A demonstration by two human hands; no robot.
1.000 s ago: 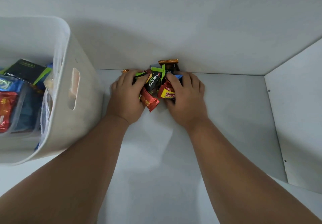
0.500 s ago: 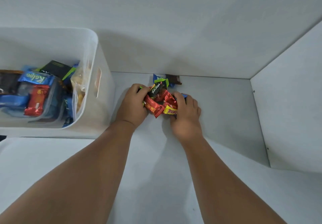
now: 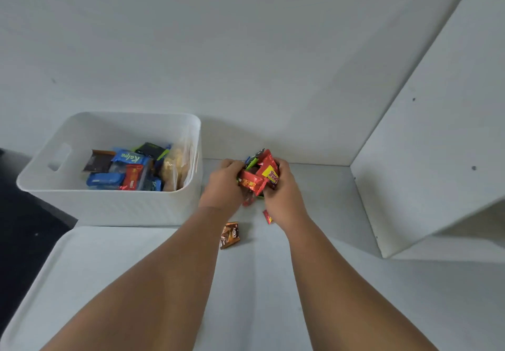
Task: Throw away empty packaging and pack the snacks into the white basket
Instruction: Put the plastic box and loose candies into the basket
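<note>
A bundle of small snack packets (image 3: 258, 175), red, green and black wrappers, is squeezed between my left hand (image 3: 222, 186) and my right hand (image 3: 284, 195), lifted off the white surface. A brown packet (image 3: 230, 235) lies loose on the surface below my left wrist. A small red packet (image 3: 267, 216) lies partly hidden beside my right wrist. The white basket (image 3: 109, 203) stands to the left of my hands and holds several snacks, among them blue, red and black wrappers and a clear bag of pale biscuits.
A white wall rises right behind my hands. A white side panel (image 3: 426, 159) closes the space on the right. The white surface (image 3: 259, 296) stretches toward me, with a dark floor at the far left past its edge.
Both hands lifted the bundle off the surface and drew it back from the wall. A brown packet and a small red one now lie loose below. The view pulled back, showing the whole basket.
</note>
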